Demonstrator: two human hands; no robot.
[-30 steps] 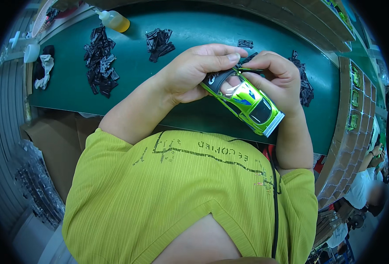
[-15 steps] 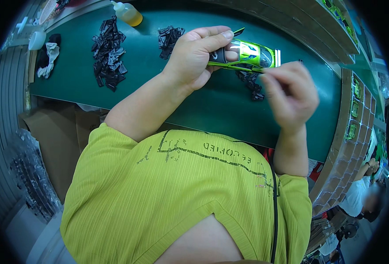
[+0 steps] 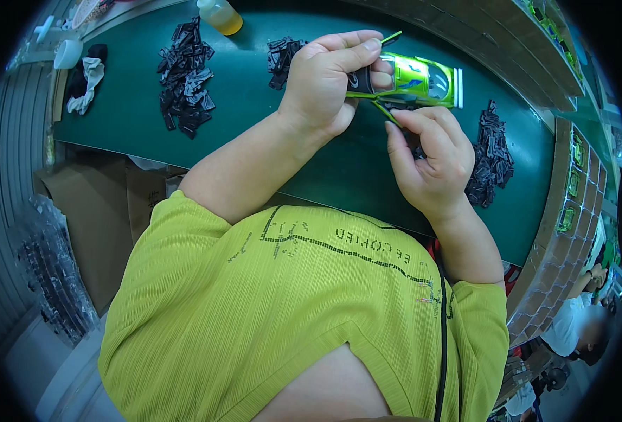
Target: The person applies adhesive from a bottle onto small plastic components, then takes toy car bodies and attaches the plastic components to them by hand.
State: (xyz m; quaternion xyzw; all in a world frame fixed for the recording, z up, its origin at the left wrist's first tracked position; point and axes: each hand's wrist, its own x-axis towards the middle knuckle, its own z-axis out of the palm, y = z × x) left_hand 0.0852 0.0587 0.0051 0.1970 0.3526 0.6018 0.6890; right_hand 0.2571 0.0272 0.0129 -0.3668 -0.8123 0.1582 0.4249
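1. Left hand (image 3: 325, 81): fingers closed around the dark-hooded end of the toy car (image 3: 411, 76), thumb beside the far door (image 3: 393, 37), which juts outward.
2. Toy car: bright green, held above the bench (image 3: 124, 88), right of its middle; the end with a pale bar points toward the bench's right edge.
3. Right hand (image 3: 434, 158): thumb and forefinger pinching the tip of the near door (image 3: 386, 112), angled out from the body.
4. Black parts: one heap (image 3: 186, 81) toward the bench's left edge, another (image 3: 492, 151) near its right edge.
5. Bottle (image 3: 221, 15): amber-filled, at the far edge.
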